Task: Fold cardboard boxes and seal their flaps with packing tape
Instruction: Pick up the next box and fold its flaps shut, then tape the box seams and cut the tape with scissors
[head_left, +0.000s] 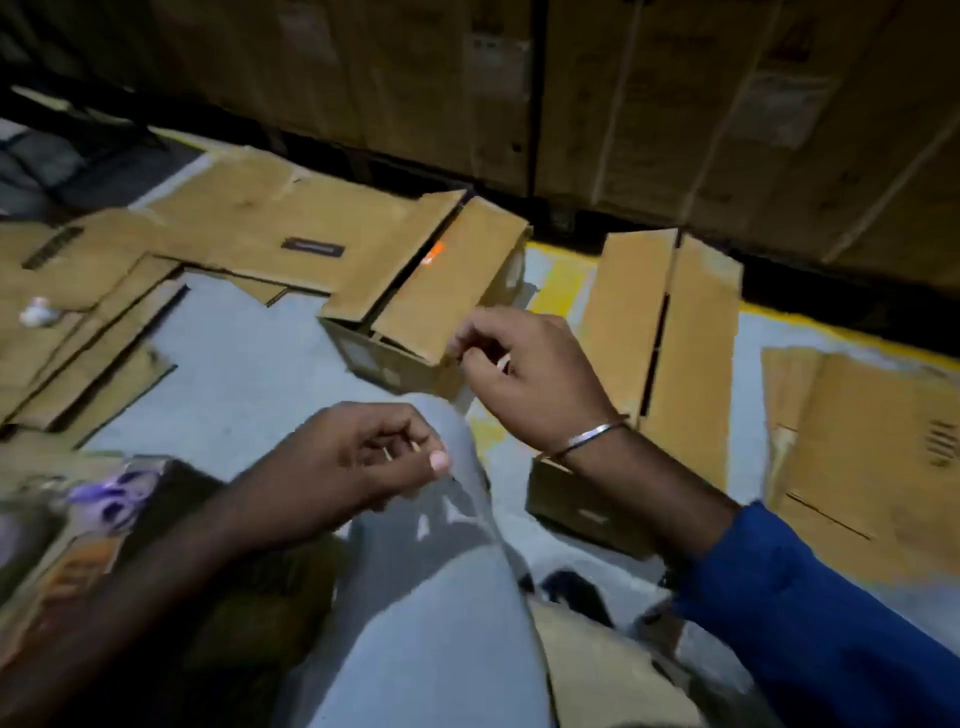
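Sitting on the grey floor, a folded box lies ahead with its flaps unsealed. The right hand pinches its near flap corner; the left hand, fingers curled, pinches something too small to identify. A second box stands right.

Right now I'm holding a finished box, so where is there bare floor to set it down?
The widest bare grey floor lies between the flattened cardboard on the left and the small box. A narrower strip runs between that box and the second box. The right side is crowded with flat sheets.
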